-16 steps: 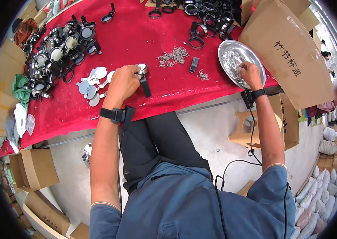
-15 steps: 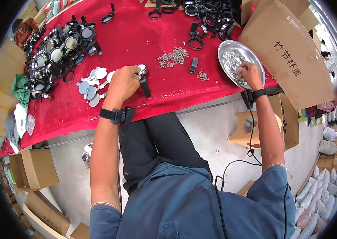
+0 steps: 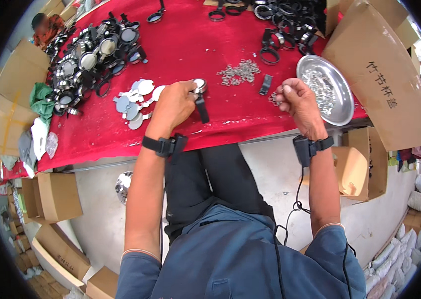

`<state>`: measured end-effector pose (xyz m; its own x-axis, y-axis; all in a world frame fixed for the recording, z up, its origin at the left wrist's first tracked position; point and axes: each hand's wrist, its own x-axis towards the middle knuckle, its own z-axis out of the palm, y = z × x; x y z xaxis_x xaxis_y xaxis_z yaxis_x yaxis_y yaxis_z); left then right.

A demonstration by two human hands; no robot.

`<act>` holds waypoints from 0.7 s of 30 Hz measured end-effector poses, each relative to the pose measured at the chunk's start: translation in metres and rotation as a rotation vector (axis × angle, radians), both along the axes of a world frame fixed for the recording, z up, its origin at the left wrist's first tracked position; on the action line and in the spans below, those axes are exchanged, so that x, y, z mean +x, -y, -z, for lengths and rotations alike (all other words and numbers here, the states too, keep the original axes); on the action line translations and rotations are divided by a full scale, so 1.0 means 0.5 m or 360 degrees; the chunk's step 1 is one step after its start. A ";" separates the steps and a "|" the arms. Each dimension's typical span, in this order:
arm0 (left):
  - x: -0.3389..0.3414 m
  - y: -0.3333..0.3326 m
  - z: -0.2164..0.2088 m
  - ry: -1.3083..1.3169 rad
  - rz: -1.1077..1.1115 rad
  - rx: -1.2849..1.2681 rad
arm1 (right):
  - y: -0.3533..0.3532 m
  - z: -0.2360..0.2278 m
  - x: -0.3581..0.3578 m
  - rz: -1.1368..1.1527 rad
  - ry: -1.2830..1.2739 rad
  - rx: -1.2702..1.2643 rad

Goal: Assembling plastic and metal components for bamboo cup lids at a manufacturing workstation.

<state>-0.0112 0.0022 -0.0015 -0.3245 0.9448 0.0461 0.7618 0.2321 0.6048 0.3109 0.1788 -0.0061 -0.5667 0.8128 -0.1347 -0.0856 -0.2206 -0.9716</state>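
Note:
On the red-covered table, my left hand [image 3: 174,105] is closed round the edge of a round cup lid [image 3: 199,85] with a pale top and a black strap hanging toward me. My right hand [image 3: 300,103] is raised to the left of the steel bowl [image 3: 342,115], thumb and fingers pinched together. Whatever sits in that pinch is too small to make out. Thin metal clips [image 3: 322,92] fill part of the bowl. Just beyond the right fingertips lies a small black piece [image 3: 265,84], and a few clips [image 3: 273,97] are partly hidden by them.
Flat white and grey discs [image 3: 133,107] lie left of my left hand. A heap of black-strapped lids [image 3: 88,61] covers the far left, another [image 3: 285,22] the far right. Loose clips [image 3: 240,73] lie mid-table. A large cardboard box [image 3: 379,74] stands at the right; a person [image 3: 46,32] is far left.
My right hand has left the bowl and moved left toward the middle, fingers pinched. My left hand still holds the lid. The whole view has shifted slightly.

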 end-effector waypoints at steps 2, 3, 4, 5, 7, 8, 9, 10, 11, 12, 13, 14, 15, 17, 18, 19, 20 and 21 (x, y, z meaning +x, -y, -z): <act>-0.001 -0.008 0.005 -0.0041 0.0019 -0.0016 | 0.040 0.029 -0.059 -0.0086 -0.0112 -0.0121; -0.001 -0.010 0.006 -0.0055 0.0020 0.0010 | 0.059 0.038 -0.087 -0.0083 -0.0124 -0.0168; 0.000 -0.009 0.009 -0.0019 0.0005 0.0011 | 0.075 0.053 -0.113 -0.0112 -0.0122 -0.0214; 0.005 -0.011 0.007 0.0021 -0.0003 0.0015 | 0.089 0.062 -0.134 -0.0135 -0.0116 -0.0255; 0.010 -0.012 0.003 0.0024 -0.0010 -0.0018 | 0.111 0.074 -0.171 -0.0166 -0.0145 -0.0268; 0.009 -0.009 0.004 0.0022 -0.0017 0.0015 | 0.122 0.076 -0.187 -0.0198 -0.0152 -0.0263; 0.006 -0.006 0.007 0.0023 -0.0021 0.0050 | 0.132 0.077 -0.202 -0.0204 -0.0166 -0.0278; 0.002 -0.003 0.012 0.0020 -0.0017 0.0088 | 0.141 0.078 -0.214 -0.0199 -0.0171 -0.0289; 0.000 -0.002 0.014 0.0012 -0.0016 0.0076 | 0.146 0.077 -0.222 -0.0188 -0.0170 -0.0297; -0.002 0.000 0.016 0.0017 -0.0018 0.0105 | 0.149 0.077 -0.228 -0.0188 -0.0176 -0.0306; -0.003 0.002 0.019 0.0022 -0.0021 0.0137 | 0.150 0.077 -0.234 -0.0193 -0.0105 -0.0244; -0.001 0.000 0.013 0.0021 -0.0016 0.0130 | 0.150 0.078 -0.238 -0.0194 -0.0032 -0.0181; 0.002 -0.002 0.006 0.0017 -0.0024 0.0076 | 0.149 0.080 -0.241 -0.0190 -0.0034 -0.0187; 0.006 -0.003 -0.003 0.0008 -0.0036 0.0018 | 0.148 0.082 -0.251 -0.0128 0.0116 -0.0085; 0.007 -0.002 -0.005 0.0021 -0.0043 0.0025 | 0.148 0.084 -0.257 -0.0131 0.0111 -0.0089; 0.008 -0.002 -0.006 0.0034 -0.0051 0.0032 | 0.149 0.086 -0.263 -0.0064 0.0088 -0.0149; 0.007 -0.001 -0.004 0.0027 -0.0053 0.0028 | 0.150 0.088 -0.271 0.0003 0.0063 -0.0209; 0.005 0.000 -0.001 0.0031 -0.0038 0.0048 | 0.152 0.088 -0.279 0.0000 0.0056 -0.0213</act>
